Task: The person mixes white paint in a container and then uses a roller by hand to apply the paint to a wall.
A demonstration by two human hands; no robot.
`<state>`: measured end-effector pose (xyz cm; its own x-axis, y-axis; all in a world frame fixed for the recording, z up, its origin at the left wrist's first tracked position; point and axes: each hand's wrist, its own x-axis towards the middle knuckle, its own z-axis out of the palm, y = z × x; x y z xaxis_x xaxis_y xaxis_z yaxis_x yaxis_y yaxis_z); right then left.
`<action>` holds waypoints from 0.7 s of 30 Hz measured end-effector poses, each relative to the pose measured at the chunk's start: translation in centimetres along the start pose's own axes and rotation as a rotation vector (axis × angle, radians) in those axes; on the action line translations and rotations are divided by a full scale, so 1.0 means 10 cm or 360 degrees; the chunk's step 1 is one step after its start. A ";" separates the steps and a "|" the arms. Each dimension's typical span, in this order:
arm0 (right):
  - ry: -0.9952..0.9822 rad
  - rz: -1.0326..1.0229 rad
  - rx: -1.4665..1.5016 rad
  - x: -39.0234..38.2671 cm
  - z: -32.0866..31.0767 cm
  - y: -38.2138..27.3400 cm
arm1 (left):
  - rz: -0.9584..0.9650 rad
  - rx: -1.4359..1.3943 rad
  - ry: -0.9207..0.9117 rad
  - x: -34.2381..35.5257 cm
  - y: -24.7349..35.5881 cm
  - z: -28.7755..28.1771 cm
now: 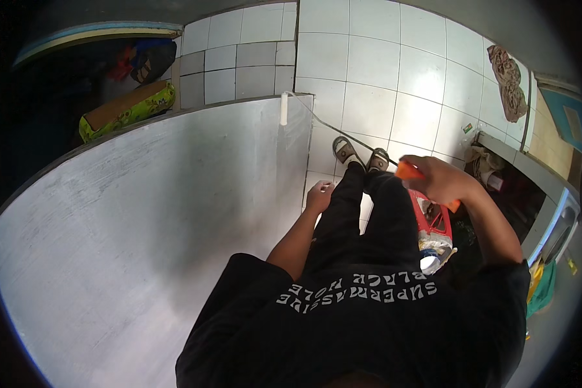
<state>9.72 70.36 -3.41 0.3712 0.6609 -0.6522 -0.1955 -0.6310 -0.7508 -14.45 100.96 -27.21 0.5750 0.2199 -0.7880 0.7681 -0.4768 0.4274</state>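
Note:
A paint roller with a white sleeve [284, 109] rests against the grey-white wall [174, 194], close to its far end. Below the sleeve runs a darker, wet-looking streak. Its thin rod stretches back to an orange handle [409, 171], which my right hand [441, 181] grips in front of my right leg. My left hand [320, 195] hangs beside my left thigh, near the wall. Its fingers are loosely curled, and I see nothing in them.
A red plastic item with openings [422, 207] stands by my right leg, with a paint-smeared white container [429, 264] beside it. Crumpled brown cloth [507, 84] lies on the white tiled floor [375, 58]. Beyond the wall's edge sits a green-yellow carton [129, 110].

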 end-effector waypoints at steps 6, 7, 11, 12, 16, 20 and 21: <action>-0.0185 0.0408 -0.0124 2.13 0.26 0.78 | 0.0030 0.0171 0.0017 0.22 -0.37 -0.18; -0.0171 0.0454 -0.0164 2.41 0.33 0.88 | -0.0018 0.0193 0.0016 0.21 -0.33 -0.21; -0.0102 0.0449 -0.0087 2.73 0.33 0.98 | -0.0035 0.0135 0.0030 0.31 -0.06 -0.26; -0.0098 0.0483 -0.0074 2.59 0.33 1.02 | -0.0034 0.0050 -0.0002 0.31 0.01 -0.26; -0.0170 0.0491 0.0239 1.23 0.03 0.46 | 0.0031 -0.0025 -0.0016 0.27 0.21 -0.25; 0.0180 -0.0219 -0.0148 0.74 0.17 0.60 | 0.0135 0.0027 -0.0005 0.31 0.25 -0.13; 0.0175 -0.0216 -0.0154 0.84 0.18 0.60 | 0.0088 0.0042 -0.0019 0.31 0.25 -0.12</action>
<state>9.99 72.87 -13.62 0.4864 0.6975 -0.5262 -0.0508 -0.5787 -0.8140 -10.42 101.43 -28.06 0.6128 0.1826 -0.7689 0.7276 -0.5101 0.4587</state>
